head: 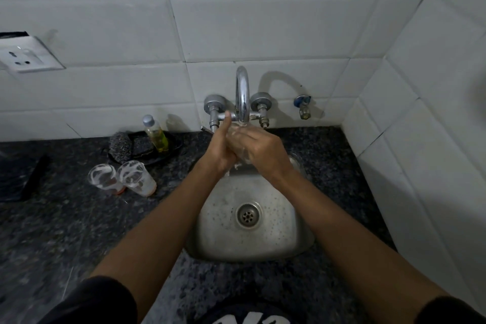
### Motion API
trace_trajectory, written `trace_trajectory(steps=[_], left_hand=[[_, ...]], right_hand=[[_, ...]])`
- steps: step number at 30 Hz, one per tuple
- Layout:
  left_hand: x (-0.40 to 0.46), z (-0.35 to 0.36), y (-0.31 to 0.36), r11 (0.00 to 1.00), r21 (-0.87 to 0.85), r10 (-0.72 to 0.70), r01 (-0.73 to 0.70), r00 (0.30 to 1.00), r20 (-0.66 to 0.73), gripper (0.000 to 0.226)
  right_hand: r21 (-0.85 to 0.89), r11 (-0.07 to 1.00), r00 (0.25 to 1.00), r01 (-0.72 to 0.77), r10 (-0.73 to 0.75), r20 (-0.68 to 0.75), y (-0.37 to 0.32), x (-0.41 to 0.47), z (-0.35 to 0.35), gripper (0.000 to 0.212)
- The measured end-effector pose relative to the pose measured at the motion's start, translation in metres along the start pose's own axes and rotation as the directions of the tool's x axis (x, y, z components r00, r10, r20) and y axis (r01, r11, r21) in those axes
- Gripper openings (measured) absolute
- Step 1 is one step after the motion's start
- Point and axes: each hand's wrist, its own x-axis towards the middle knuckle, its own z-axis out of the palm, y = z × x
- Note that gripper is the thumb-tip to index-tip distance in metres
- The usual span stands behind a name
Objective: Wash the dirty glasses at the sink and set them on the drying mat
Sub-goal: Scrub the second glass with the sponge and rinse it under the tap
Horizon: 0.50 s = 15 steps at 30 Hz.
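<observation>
My left hand (222, 148): wrapped round a clear glass (240, 151), thumb up, under the tap (242, 95).
My right hand (263, 150): fingers curled over that glass.
Sink (226, 234): steel bowl below my hands.
Two glasses (122, 179): soapy, orange dregs, on the counter (79, 218) left.
Bottle (155, 133): yellow liquid, in a black tray (175, 146).
</observation>
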Motion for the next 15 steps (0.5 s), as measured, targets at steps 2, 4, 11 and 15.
trace_trajectory(steps=[2, 4, 11, 15], left_hand=[[0.001, -0.001, 0.001, 0.998, 0.036, 0.044, -0.043, 0.998, -0.042, 0.047], [0.001, -0.002, -0.001, 0.997, 0.016, 0.083, -0.082, 0.995, -0.062, 0.048], [0.003, -0.013, -0.002, 0.996, 0.084, 0.000, -0.001, 1.000, 0.006, 0.058], [0.012, -0.021, -0.002, 0.982, 0.174, 0.110, -0.070, 0.966, -0.232, 0.090]], right_hand=[[0.071, 0.995, 0.996, -0.071, 0.074, -0.041, -0.002, -0.003, 0.001, 0.029], [0.145, 0.953, 0.953, -0.267, 0.283, -0.107, -0.006, 0.001, 0.002, 0.022], [-0.008, 0.998, 0.996, -0.055, 0.054, -0.067, -0.001, 0.000, -0.002, 0.035], [0.098, 0.973, 0.971, -0.210, 0.219, -0.093, 0.002, -0.002, 0.004, 0.031]])
